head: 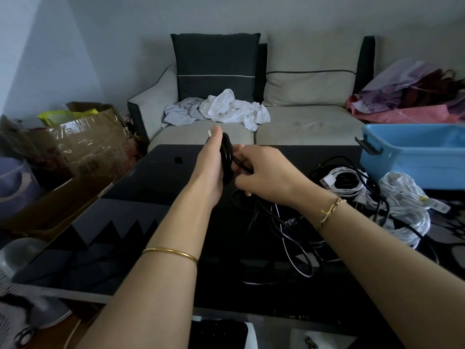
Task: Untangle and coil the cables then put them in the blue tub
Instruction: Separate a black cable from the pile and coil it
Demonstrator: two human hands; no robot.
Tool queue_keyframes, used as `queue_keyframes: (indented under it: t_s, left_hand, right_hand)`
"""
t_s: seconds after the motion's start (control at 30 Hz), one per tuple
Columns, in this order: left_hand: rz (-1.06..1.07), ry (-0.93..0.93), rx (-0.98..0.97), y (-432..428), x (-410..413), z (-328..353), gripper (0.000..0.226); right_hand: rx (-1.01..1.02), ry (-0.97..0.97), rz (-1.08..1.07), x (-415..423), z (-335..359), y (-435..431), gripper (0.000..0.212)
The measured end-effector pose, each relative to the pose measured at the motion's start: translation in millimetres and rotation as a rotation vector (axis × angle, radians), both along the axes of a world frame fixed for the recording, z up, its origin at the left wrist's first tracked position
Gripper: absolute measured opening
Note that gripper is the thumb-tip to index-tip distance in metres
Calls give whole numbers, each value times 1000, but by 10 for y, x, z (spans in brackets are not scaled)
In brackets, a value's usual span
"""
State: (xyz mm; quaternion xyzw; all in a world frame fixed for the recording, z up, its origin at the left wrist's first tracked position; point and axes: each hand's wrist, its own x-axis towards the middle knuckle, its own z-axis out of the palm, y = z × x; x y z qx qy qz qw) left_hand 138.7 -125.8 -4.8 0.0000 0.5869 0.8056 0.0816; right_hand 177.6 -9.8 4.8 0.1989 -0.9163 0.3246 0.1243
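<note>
Hands meet above a dark table (141,197): left hand (212,162) grips a black cable coil (226,157), right hand (261,177) pinches its loose strand. Tangled cables (364,195) lie beside the blue tub (415,157).

Both hands — left (210,165), right (264,176) — grip a black cable coil (226,157) above the dark table (151,197).

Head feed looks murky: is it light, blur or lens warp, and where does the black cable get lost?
Head view: dim, flat light; the black cable coil in the left hand and loose loops blend into the glossy black table; white cables and blue tub read clearly; wide-angle bending at the edges; lower-left corner blurred; glare on the taped cardboard box.
</note>
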Motion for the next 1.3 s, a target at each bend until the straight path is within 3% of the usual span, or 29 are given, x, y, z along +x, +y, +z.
queue_keyframes:
  t_s: [0.13, 0.27, 0.37, 0.47, 0.53, 0.63, 0.8, 0.93, 1.0, 1.03, 1.13, 1.3]
  left_hand:
    - [-14, -17, 166, 9, 15, 40, 59]
    - [93, 25, 400, -26, -36, 84, 33]
    - [72, 79, 484, -90, -32, 100, 26]
    - [25, 63, 576, -143, 21, 134, 41]
    - [23, 69, 594, -190, 26, 161, 49]
    - [-6, 52, 585, -246, 28, 196, 46]
    - [-176, 40, 448, -204, 93, 259, 44]
    - [-284, 46, 247, -137, 124, 296, 46]
    - [-320, 39, 126, -105, 135, 296, 46]
    - [-329, 40, 80, -91, 141, 295, 47]
    - [-320, 32, 57, -73, 141, 285, 46]
    - [-328, -13, 191, -114, 156, 250, 42]
  right_hand:
    - [-101, -193, 162, 43, 18, 71, 10]
    - [-59, -335, 266, 38, -29, 112, 13]
    - [-29, -431, 296, 30, -83, 144, 26]
    - [-65, -466, 285, 1, -143, 210, 30]
    - [-221, -503, 267, -35, -187, 301, 29]
    - [-458, -589, 199, -124, -258, 462, 30]
    - [-678, -596, -55, -308, -429, 654, 34]
    - [-515, -550, -107, -331, -470, 611, 38]
    - [-555, -409, -44, -331, -389, 500, 44]
    - [-682, -384, 40, -322, -333, 453, 45]
    - [-1036, -515, 334, -309, -188, 393, 40]
    - [-954, -550, 467, -266, -280, 323, 35]
